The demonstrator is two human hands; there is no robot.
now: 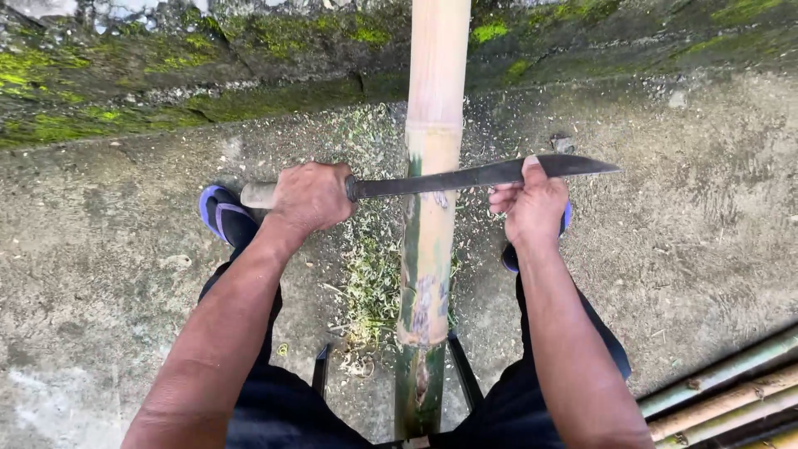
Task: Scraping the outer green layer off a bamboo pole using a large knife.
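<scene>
Bamboo (428, 224) runs up the centre of the head view from between the person's knees to the mossy wall (166, 91) along the top, with a long dark blade (482, 175) laid across it at mid-frame. The left hand (312, 198) is clenched round the wooden handle left of centre, and the right hand (532, 204) pinches the blade's spine near the tip, fingers curled. Pale stripped skin shows above the blade, green patches persist below toward the bottom edge, and shavings (370, 274) litter the concrete, so the scraping looks partly done.
</scene>
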